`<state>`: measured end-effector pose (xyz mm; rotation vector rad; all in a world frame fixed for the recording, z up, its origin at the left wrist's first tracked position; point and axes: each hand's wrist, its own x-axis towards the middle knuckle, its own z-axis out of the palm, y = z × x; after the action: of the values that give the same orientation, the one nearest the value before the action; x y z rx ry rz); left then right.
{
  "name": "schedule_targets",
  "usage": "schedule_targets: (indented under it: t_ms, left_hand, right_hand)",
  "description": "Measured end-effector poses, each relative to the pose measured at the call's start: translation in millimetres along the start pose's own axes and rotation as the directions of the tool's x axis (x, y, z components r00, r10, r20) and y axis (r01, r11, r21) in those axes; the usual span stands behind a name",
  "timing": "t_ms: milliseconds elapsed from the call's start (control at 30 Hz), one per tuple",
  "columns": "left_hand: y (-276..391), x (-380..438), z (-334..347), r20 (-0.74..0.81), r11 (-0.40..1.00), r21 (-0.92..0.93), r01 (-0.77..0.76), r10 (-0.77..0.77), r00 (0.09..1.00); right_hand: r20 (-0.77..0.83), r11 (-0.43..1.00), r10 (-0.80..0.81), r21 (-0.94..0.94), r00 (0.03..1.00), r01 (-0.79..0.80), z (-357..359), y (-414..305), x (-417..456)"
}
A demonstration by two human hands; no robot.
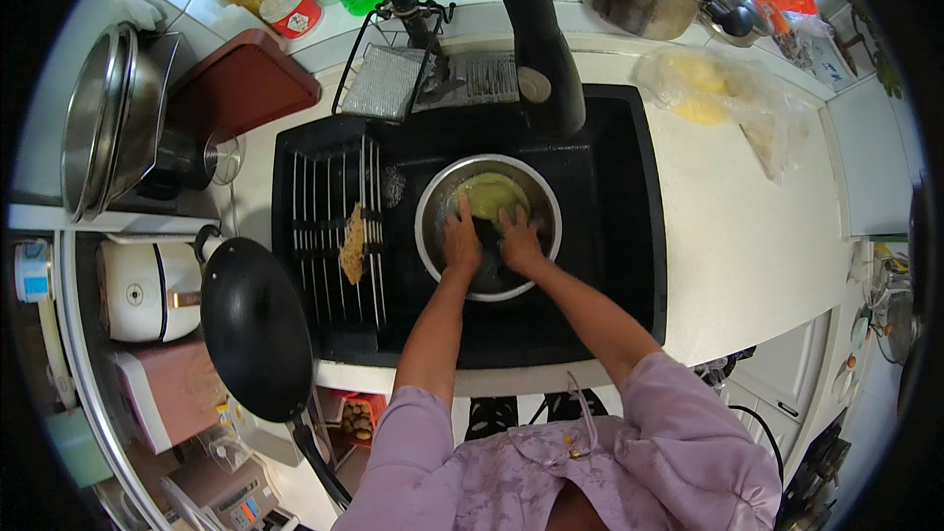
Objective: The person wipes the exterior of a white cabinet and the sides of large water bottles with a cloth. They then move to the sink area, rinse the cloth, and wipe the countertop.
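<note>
A round stainless steel bowl (549,258) stands in the black sink (619,236) with liquid in it. At its far side lies a rounded yellow-green item (493,194), whose kind I cannot tell. My left hand (462,240) is inside the bowl on the left, fingers apart, fingertips at the near edge of that item. On the right, my right hand (521,240) is also in the bowl, fingers spread and touching the item's near right edge. Both palms face down, so what lies beneath them is hidden.
A metal rack (324,236) with a tan scrubber (353,245) spans the sink's left part. The black faucet (542,51) arches over the far edge. A black frying pan (257,328) is at the left. Plastic bags with yellow contents (697,85) lie on the right counter.
</note>
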<state>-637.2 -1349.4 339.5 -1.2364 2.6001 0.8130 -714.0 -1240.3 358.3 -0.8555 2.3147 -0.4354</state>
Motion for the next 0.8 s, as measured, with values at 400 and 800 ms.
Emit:
schedule_targets:
  t_ms: [400, 800]
  left_hand:
    - [72, -79, -53, -0.212, 0.731, -0.608, -0.31, 0.227, 0.951]
    - [25, -1, -26, -0.329, 0.931, -0.364, -0.007, -0.121, 0.936]
  right_hand:
    - [0.531, -0.449, 0.166, 0.791, 0.831, -0.415, -28, -15, -13]
    - [0.454, 0.025, 0.181, 0.885, 0.873, -0.465, -34, -23, -25]
